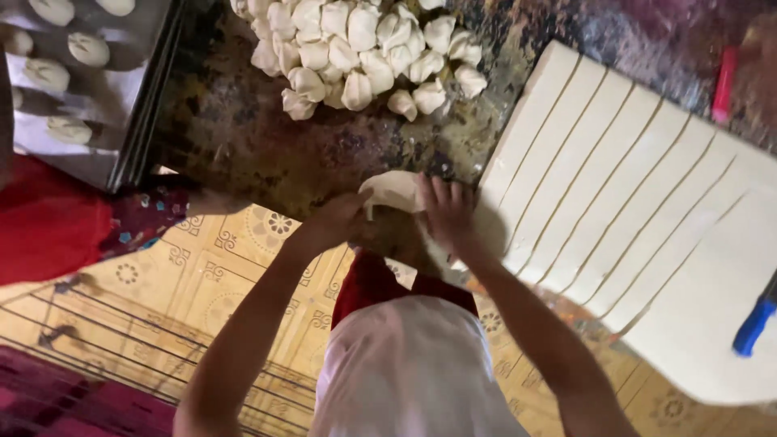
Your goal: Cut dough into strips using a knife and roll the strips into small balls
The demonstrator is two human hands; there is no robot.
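A thin, pale round of dough (393,191) lies at the near edge of a dark, flour-stained worktop (267,146). My left hand (340,220) pinches its left side. My right hand (447,214) lies over its right side with fingers spread. Both hands meet on this one piece. Just beyond it sits a heap of folded, pleated dough pieces (356,53). To the right lies a wide rolled dough sheet (639,210) cut into long parallel strips.
A metal tray (121,89) at the top left holds several shaped dough pieces. A blue-handled tool (754,324) rests on the sheet's right edge, a red one (724,85) lies beyond it. Red cloth (48,226) and a patterned yellow floor (202,283) are below.
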